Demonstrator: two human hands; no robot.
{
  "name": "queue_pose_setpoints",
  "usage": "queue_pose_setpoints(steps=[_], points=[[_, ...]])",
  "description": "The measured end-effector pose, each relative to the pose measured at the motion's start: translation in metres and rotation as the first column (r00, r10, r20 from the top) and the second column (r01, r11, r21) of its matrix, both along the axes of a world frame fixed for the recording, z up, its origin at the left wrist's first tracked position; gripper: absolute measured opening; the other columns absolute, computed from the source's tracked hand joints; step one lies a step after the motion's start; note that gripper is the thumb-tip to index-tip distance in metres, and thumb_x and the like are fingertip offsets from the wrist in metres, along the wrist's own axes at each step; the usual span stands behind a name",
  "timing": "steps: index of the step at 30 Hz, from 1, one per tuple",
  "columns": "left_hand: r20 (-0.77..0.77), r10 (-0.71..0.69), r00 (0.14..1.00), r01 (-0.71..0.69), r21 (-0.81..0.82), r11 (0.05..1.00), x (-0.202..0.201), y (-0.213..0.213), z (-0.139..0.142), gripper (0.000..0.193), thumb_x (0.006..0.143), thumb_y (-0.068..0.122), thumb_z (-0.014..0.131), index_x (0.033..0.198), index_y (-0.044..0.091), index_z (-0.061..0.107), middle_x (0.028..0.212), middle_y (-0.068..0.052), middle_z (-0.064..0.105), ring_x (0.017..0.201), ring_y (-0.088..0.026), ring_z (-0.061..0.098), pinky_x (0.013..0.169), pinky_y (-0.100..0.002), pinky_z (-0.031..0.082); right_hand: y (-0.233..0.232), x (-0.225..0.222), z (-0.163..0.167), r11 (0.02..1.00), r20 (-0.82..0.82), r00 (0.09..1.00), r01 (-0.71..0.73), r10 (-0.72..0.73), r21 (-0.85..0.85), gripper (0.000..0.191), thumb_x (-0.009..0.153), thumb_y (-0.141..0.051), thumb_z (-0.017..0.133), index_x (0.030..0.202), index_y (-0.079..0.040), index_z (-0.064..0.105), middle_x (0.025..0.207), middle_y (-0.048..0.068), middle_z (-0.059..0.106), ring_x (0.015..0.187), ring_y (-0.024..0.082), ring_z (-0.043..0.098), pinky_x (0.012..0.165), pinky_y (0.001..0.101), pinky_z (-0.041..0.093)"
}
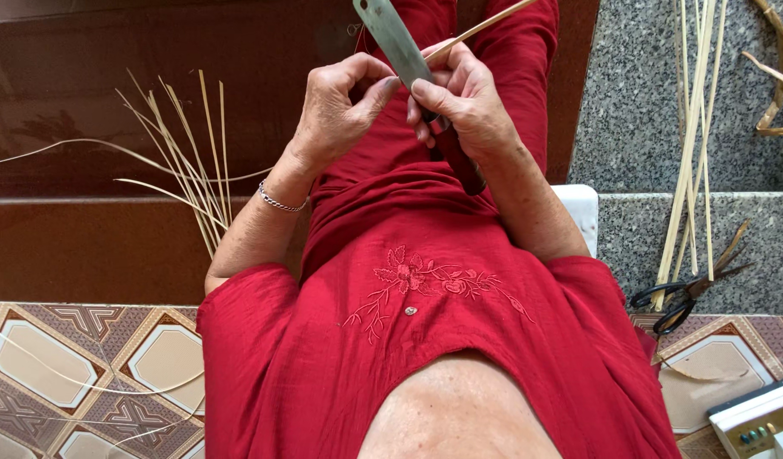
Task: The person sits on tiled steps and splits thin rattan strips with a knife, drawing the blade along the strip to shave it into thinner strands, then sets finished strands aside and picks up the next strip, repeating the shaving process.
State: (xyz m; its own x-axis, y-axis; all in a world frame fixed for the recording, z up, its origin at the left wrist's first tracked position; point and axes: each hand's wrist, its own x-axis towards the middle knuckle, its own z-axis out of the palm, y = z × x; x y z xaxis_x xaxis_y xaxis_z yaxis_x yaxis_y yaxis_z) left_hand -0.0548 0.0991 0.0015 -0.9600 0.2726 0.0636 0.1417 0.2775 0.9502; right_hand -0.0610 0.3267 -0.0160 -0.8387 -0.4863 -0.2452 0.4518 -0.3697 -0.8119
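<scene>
From my remote seat, I saw the right hand (464, 106) wrapped tightly round the dark handle of a knife (408, 59), its thumb laid along the top and the grey blade pointing up and away over the lap. The same fingers pinched a thin bamboo strip (481, 28) against the blade; the strip ran up and to the right, out past the knuckles. The left hand (340, 106) was curled just beside it, thumb and forefinger nearly closed, the thumb tip touching the flat of the blade. I could not tell whether those fingers also gripped the strip. A silver bracelet (281, 202) sat on the left wrist.

Both hands hovered over red trousers, above a red embroidered blouse (425, 340). To the left, a loose fan of split strips (192, 170) lay on the brown step. To the right, a bundle of long pale strips (693, 144) rested on the speckled stone, with black scissors (676, 302) lying at their lower ends. Patterned tiles (85, 374) showed at the lower left.
</scene>
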Motion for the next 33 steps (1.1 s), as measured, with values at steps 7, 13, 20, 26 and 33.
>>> queue_pose_setpoints(steps=[7,13,20,26,33], points=[[0.102,-0.017,0.995,0.019,-0.019,1.000,0.002,-0.010,-0.002,0.006,0.103,0.005,0.074,0.103,-0.001,0.074,0.077,0.002,0.064,0.066,-0.002,0.051,0.057,-0.021,0.042,0.016,-0.010,-0.010,0.991,0.034,0.996,0.084,-0.081,-0.106,0.024,0.109,-0.010,0.067,0.123,-0.001,0.049,0.087,0.014,0.068,0.064,0.019,0.064,0.054,0.0293,0.051],[0.173,-0.041,0.984,0.037,0.024,0.999,0.005,-0.029,0.005,0.004,0.103,0.003,0.072,0.104,0.000,0.074,0.079,0.002,0.067,0.067,-0.002,0.057,0.056,-0.021,0.047,0.044,-0.019,-0.016,0.984,0.031,0.984,0.175,-0.174,-0.040,0.021,0.110,-0.008,0.065,0.124,-0.001,0.050,0.087,0.016,0.068,0.064,0.021,0.064,0.054,0.0315,0.052],[0.195,-0.021,0.981,0.015,0.032,0.999,0.019,-0.051,0.015,0.003,0.104,0.001,0.072,0.104,-0.001,0.073,0.083,0.000,0.068,0.071,-0.004,0.059,0.061,-0.021,0.049,0.070,-0.029,-0.030,0.964,0.021,0.979,0.204,-0.204,-0.168,0.020,0.114,-0.004,0.065,0.123,-0.006,0.048,0.084,0.018,0.068,0.059,0.023,0.063,0.054,0.0316,0.053],[0.238,0.019,0.971,-0.012,-0.031,0.999,0.030,-0.071,0.020,0.003,0.102,0.001,0.071,0.104,-0.001,0.073,0.085,0.000,0.069,0.072,-0.003,0.059,0.062,-0.020,0.048,0.095,-0.033,-0.031,0.963,0.018,0.970,0.241,-0.240,-0.124,0.016,0.113,-0.005,0.066,0.122,-0.004,0.052,0.086,0.017,0.068,0.060,0.023,0.063,0.052,0.0326,0.052],[0.257,0.040,0.966,-0.018,-0.090,0.996,0.041,-0.093,0.020,0.003,0.101,0.001,0.072,0.104,-0.001,0.074,0.084,0.000,0.069,0.071,-0.003,0.059,0.062,-0.020,0.048,0.129,-0.033,-0.029,0.948,-0.015,0.949,0.314,-0.315,-0.055,0.016,0.114,-0.006,0.067,0.101,-0.002,0.059,0.086,0.018,0.069,0.061,0.022,0.063,0.051,0.0339,0.052]])
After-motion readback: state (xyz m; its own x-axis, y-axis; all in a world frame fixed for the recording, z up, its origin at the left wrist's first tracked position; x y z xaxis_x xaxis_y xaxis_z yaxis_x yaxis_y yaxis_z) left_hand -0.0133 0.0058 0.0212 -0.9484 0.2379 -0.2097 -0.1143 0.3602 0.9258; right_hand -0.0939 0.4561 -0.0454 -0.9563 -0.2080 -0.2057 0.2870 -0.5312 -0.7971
